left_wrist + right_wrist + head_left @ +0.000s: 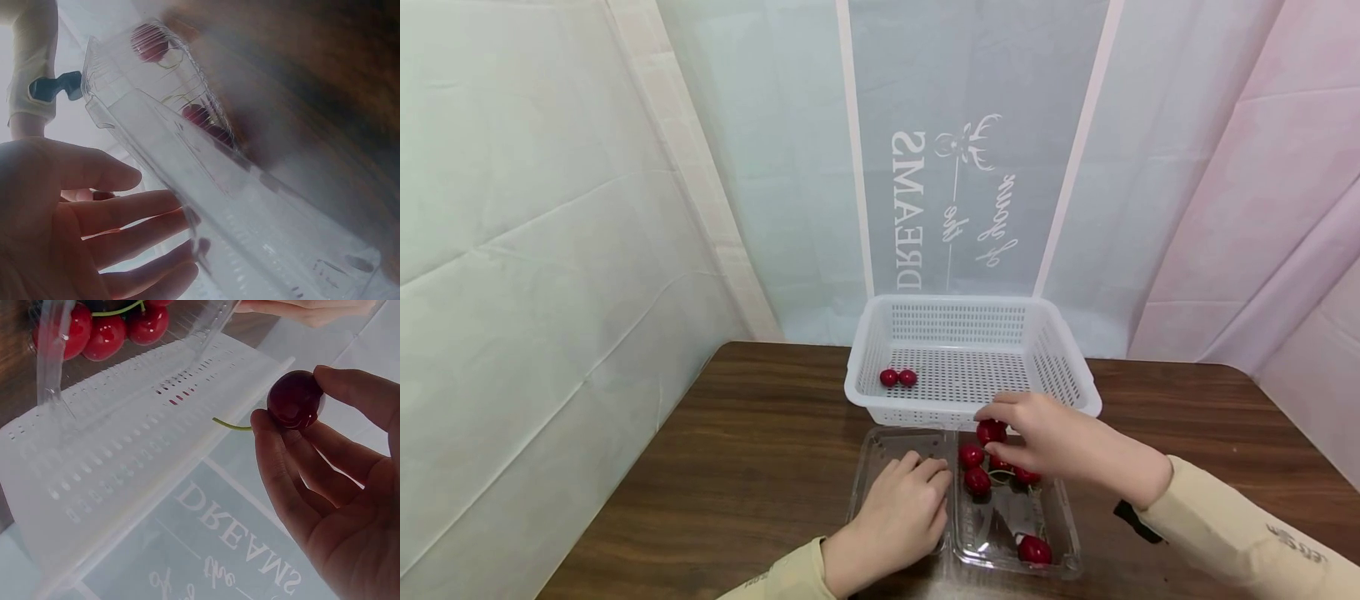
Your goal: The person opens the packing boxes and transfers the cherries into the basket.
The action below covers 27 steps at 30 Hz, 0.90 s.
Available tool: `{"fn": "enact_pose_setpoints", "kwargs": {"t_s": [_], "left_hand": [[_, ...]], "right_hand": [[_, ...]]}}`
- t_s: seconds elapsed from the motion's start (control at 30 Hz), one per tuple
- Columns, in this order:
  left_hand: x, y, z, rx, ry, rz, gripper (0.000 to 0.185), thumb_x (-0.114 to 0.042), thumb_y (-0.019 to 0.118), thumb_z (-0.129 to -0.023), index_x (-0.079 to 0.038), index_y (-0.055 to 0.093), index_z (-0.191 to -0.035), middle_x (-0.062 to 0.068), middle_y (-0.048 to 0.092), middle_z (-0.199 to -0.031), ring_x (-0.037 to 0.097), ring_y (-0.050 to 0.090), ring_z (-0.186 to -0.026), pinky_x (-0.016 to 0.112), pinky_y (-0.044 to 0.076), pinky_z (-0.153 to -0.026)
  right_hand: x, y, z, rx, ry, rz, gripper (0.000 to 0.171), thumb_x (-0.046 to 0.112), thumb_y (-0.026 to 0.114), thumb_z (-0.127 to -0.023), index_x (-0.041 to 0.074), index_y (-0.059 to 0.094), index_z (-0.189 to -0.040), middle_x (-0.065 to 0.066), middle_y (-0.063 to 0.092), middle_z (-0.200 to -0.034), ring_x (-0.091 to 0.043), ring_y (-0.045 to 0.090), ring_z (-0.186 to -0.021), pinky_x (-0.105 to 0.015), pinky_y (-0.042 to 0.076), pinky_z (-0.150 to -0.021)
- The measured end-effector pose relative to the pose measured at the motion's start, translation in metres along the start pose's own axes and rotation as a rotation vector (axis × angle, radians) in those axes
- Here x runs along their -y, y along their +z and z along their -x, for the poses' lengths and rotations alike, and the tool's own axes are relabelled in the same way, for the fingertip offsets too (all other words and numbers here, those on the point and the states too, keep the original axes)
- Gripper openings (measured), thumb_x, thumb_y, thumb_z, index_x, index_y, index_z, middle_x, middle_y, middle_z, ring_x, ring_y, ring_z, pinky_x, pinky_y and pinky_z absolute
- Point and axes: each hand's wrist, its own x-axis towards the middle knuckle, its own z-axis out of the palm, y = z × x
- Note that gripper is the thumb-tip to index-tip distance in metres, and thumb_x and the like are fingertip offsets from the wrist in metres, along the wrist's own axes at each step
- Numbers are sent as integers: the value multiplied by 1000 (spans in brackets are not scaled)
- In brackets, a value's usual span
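Hands at work over a clear clamshell tray (880, 450) on a dark wood-grain counter (715, 467). Nearest to us, the left hand (898, 521) lies palm down on the left half of the tray, fingers straight and relaxed, gripping nothing; in the left wrist view we see those fingers (134, 215) spread beside the tray's clear wall. In the tray's right half we count one cherry alone (1034, 549) at the near corner and a cluster of cherries (976, 471) at the far end, green stems among them. Above that cluster the right hand (1052, 442) pinches a single cherry (991, 432) between thumb and fingertips; the right wrist view shows this cherry (295, 400) dark red and glossy, its green stem pointing away from the palm, held just at the near rim of the basket. Both sleeves are pale beige, and a dark strap shows at the right wrist. Just beyond the tray, touching or nearly touching its far edge, stands a white perforated basket (1060, 367), in whose left near corner two cherries (898, 377) lie side by side. Farthest from us hangs a pale sheet backdrop (955, 200) carrying mirrored lettering and an antlered emblem.
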Motion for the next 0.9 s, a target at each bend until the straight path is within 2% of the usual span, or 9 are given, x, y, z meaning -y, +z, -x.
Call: {"fn": "enact_pose_setpoints", "kwargs": {"t_s": [0.37, 0.67, 0.9], "left_hand": [[0, -1, 0, -12, 2, -12, 18, -22, 66, -78, -13, 69, -93, -1, 68, -104, 16, 57, -85, 24, 42, -62], [0, -1, 0, 13, 6, 0, 20, -22, 66, -78, -13, 70, -95, 0, 68, -106, 16, 57, -86, 24, 44, -63], [1, 0, 0, 7, 7, -6, 19, -22, 66, -78, -13, 70, -94, 0, 68, -105, 16, 57, -86, 25, 44, -63]], "right_hand": [[-1, -7, -9, -2, -6, -3, 23, 15, 71, -80, 3, 68, -99, 0, 66, -88, -4, 58, -71, -21, 49, -61], [-4, -9, -19, -19, -32, 2, 25, 14, 72, -78, 3, 68, -100, -3, 67, -91, -7, 60, -74, -23, 50, -63], [-12, -10, -29, -21, -50, 4, 25, 11, 74, -77, 3, 68, -99, -3, 67, -90, -8, 61, -75, -23, 51, -64]]}}
